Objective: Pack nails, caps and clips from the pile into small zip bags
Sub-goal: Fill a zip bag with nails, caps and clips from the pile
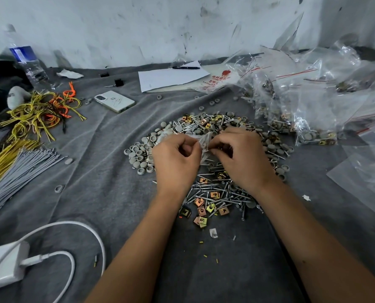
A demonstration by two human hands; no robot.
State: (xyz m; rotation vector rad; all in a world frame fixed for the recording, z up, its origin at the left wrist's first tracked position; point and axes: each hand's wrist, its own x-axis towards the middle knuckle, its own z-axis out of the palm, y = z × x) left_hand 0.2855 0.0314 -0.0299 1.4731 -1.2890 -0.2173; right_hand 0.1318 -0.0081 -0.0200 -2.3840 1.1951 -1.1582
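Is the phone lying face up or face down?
Face down: the phone shows its back and camera, flat on the grey cloth.

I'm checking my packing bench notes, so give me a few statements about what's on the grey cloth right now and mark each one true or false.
1. Both hands, left hand and right hand, pinch one small clear plastic zip bag. True.
2. The white smartphone lies on the sheet of white paper. False: it lies on the grey cloth, left of the paper.
3. The black pen rests at the paper's far edge. True.
4. The filled clear bags are piled to the left. False: they are on the right.
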